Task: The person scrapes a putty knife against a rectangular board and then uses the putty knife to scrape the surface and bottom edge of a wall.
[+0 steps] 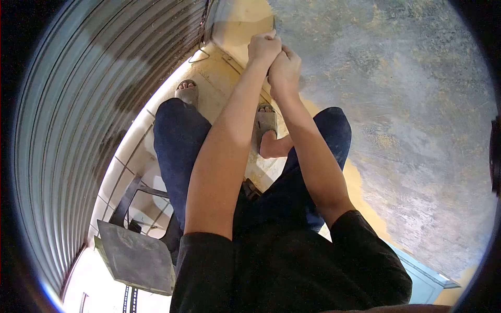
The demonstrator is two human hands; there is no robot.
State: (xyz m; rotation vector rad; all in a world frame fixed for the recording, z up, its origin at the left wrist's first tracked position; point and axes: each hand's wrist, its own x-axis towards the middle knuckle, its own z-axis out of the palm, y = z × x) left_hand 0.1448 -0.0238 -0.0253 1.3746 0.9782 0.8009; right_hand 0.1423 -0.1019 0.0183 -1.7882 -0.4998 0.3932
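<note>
While the left hand (263, 48) and right hand (285, 69) curl closed beside the right wall (386, 104), perhaps round something hidden, the next move calls for steadiness.

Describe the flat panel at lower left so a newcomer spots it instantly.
Find the ribbed metal wall filling the left side. Between its lower end and the left black sleeve sits a four-sided panel. Its dull dark grey sets it apart from the pale tiles.

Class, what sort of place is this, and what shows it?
Probably a shop or garage being refinished: it has a ribbed shutter, a patchy grey wall and a tiled floor.
</note>
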